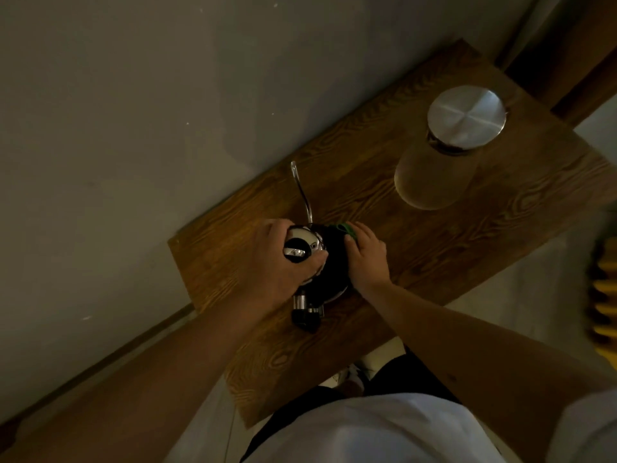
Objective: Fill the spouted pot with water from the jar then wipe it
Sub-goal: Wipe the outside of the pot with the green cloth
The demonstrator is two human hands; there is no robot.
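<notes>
The dark spouted pot (330, 259) stands on the wooden table (434, 235), its thin curved spout (300, 190) pointing away and its black handle (305, 317) toward me. My left hand (277, 262) rests on top of the pot, gripping the shiny lid with its black knob (298, 250). My right hand (365, 259) presses a green cloth (345, 228) against the pot's right side. The glass jar (434, 175) with a round metal lid (466, 116) stands apart at the far right of the table.
The table runs along a plain grey wall (133, 128) on the left. Beyond the table's right edge lie a pale floor and a yellow striped object (606, 295). My white shirt fills the bottom of the view.
</notes>
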